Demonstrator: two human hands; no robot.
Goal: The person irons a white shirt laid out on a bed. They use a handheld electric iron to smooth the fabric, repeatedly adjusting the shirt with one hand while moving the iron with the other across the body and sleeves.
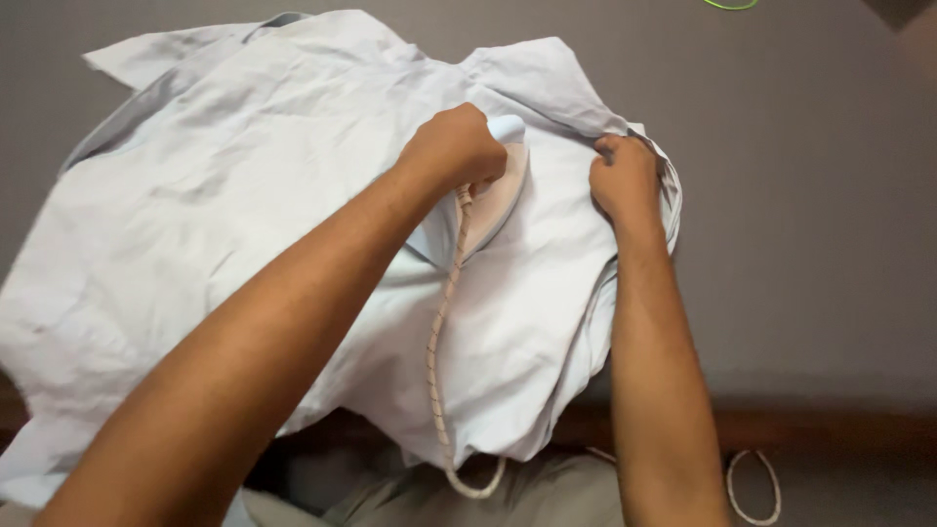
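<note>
Pale blue shirt [244, 215] spread on grey surface [800, 195] | left hand [454, 146] wrapped round iron [493, 190], pressing mid-cloth (cord [439, 351] trailing back) | right hand [625, 176] pinching shirt edge taut | next, likely: glide iron along, keep tension.

Two bare hands are in view: one left hand [457, 146] and one right hand [625, 178], each on its own forearm. There is one pale blue, crumpled cotton shirt [224, 224] spread out flat. One clothes iron with a pink-and-white plastic body [500, 183] sits on it. One braided beige fabric cord [439, 361] runs from the iron. One grey cloth-covered surface [810, 244] lies beneath everything. One thin green loop [730, 5] shows at the top edge.
</note>
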